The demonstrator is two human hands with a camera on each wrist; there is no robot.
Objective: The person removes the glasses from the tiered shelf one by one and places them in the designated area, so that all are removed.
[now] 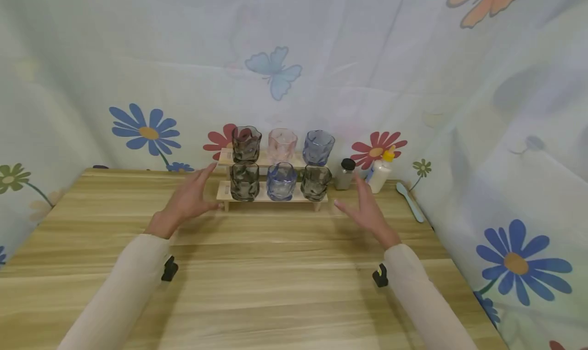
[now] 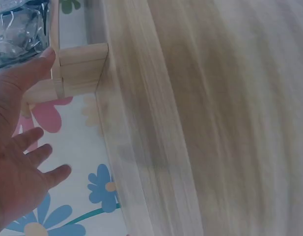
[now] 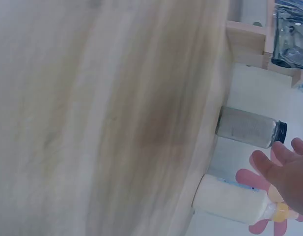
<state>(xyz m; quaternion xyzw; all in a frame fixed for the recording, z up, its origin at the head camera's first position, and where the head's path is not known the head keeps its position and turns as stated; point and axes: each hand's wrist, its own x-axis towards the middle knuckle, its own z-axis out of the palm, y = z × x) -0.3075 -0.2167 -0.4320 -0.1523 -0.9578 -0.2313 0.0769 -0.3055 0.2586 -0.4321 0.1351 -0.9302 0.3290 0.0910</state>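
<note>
A two-tier wooden rack (image 1: 224, 190) stands at the back of the table. Its upper tier carries a dark grey glass (image 1: 246, 145), a pink glass (image 1: 282, 146) and a blue glass (image 1: 318, 148). On the lower tier are a grey glass (image 1: 245, 182), a blue glass (image 1: 281, 182) and another grey glass (image 1: 315, 183). My left hand (image 1: 186, 199), fingers extended, is at the rack's left end; whether its thumb touches the wood I cannot tell. To the right, my right hand (image 1: 366, 209) is spread apart from the rack, holding nothing.
Right of the rack stand a clear jar (image 1: 344, 176) with a black lid and a white bottle (image 1: 380, 175) with a yellow cap. A pale blue spoon-like utensil (image 1: 410, 203) lies near the table's right edge. Floral cloth (image 1: 193, 74) hangs close behind the table (image 1: 275, 268).
</note>
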